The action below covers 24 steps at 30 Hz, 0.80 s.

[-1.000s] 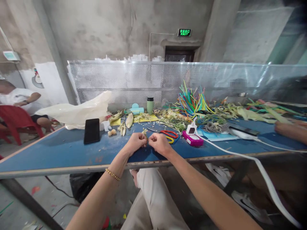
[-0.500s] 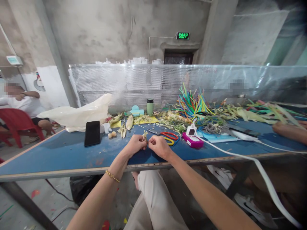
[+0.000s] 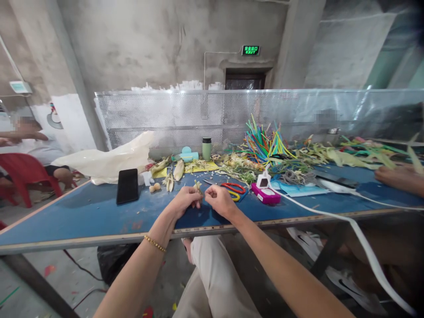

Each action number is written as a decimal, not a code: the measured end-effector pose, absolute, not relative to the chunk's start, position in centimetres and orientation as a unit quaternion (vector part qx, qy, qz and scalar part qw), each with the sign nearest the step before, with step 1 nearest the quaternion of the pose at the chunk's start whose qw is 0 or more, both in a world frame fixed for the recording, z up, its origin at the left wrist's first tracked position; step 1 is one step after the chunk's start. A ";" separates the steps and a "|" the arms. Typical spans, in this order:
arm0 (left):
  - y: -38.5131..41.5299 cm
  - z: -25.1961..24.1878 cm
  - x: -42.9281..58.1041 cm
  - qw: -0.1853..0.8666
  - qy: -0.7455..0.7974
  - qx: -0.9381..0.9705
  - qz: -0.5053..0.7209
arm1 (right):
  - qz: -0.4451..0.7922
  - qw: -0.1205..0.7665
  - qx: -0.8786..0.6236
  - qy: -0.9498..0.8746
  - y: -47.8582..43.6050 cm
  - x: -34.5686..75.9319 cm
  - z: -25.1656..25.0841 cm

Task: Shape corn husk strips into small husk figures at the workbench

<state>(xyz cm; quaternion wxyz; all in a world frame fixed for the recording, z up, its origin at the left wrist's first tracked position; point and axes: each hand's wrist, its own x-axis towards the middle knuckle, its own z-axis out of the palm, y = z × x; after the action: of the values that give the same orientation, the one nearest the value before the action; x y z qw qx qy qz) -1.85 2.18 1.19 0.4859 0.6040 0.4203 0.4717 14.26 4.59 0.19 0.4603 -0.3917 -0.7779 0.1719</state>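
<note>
My left hand (image 3: 185, 199) pinches a small bundle of dried plant material (image 3: 198, 187) just above the blue table (image 3: 96, 207). Close by on the right, my right hand (image 3: 219, 199) has its thumb and fingertips pressed together; whatever it may hold is too small to make out. Scissors with red and yellow handles (image 3: 234, 191) lie beside the right hand. Pieces of corn husk (image 3: 179, 169) and two small round tan objects (image 3: 154, 187) rest beyond the left hand.
A black phone (image 3: 127, 186) lies at the left. Beyond the hands stand a green bottle (image 3: 206, 149) and colourful stems (image 3: 265, 143). At the right are a magenta box (image 3: 265, 194), a white cable (image 3: 318, 213) and another person's hand (image 3: 394, 177).
My hands have moved slightly apart, with the small bundle staying in my left hand. The person at the far left has shifted their arms.
</note>
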 end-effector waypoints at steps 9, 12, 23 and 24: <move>2.0 1.6 -2.2 0.568 0.375 0.554 0.479 | 0.165 0.489 -0.391 -0.762 4.9 14.5 0.0; 2.1 1.5 -2.1 0.566 0.378 0.540 0.495 | 0.197 0.481 -0.376 -0.767 5.0 14.5 0.0; 2.3 1.2 -2.0 0.548 0.372 0.559 0.499 | 0.250 0.462 -0.361 -0.771 4.8 14.2 0.0; 2.3 1.1 -1.9 0.543 0.372 0.561 0.502 | 0.247 0.462 -0.358 -0.773 4.8 14.2 -0.1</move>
<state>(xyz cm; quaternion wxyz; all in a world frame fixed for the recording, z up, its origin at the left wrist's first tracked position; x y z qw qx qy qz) -1.94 2.32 1.07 0.5431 0.5613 0.3720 0.5016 14.23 4.84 -0.07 0.4623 -0.3578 -0.7727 0.2473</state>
